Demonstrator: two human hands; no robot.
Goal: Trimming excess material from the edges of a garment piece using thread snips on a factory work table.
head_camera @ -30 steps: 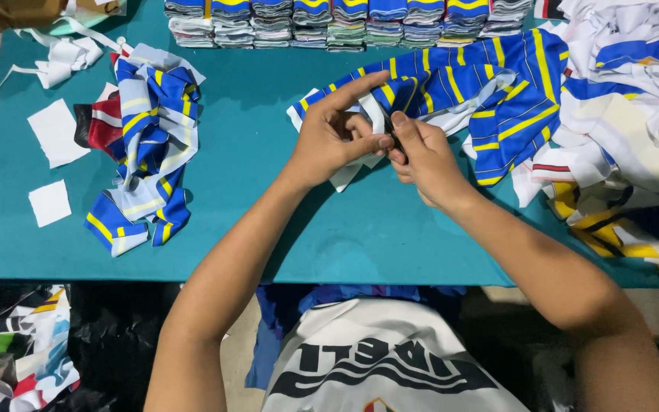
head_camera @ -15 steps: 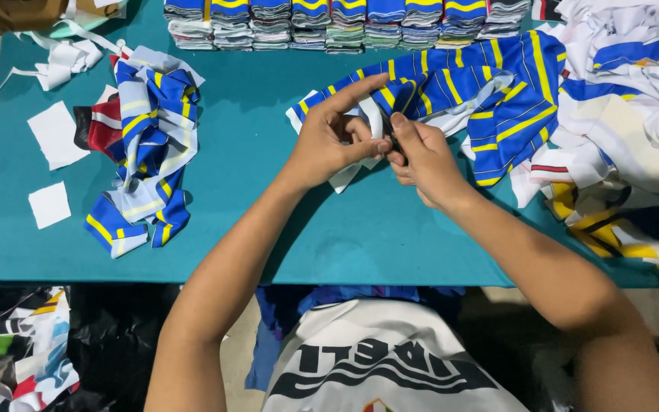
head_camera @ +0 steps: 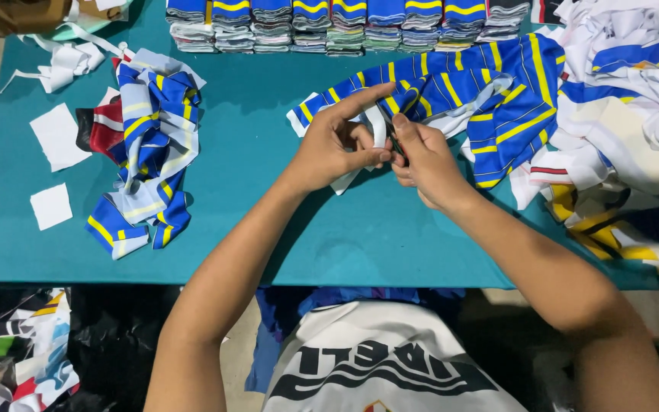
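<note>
A blue cloth piece with yellow stripes (head_camera: pixel 490 91) lies across the teal table (head_camera: pixel 268 191). My left hand (head_camera: pixel 337 145) pinches a white strip at the near end of that striped piece (head_camera: pixel 379 126). My right hand (head_camera: pixel 425 156) is closed against the left, its fingers on the same white edge; a small dark thing shows between the fingers, too hidden to identify. Both hands meet at the table's middle.
A loose pile of blue, yellow and white cloth scraps (head_camera: pixel 150 152) lies at left, with white squares (head_camera: pixel 59 137) beside it. Folded stacks (head_camera: pixel 345 23) line the far edge. A heap of white and striped cloth (head_camera: pixel 627 114) fills the right side.
Both hands stay together on the white edge with only small finger shifts. The striped piece has barely moved.
</note>
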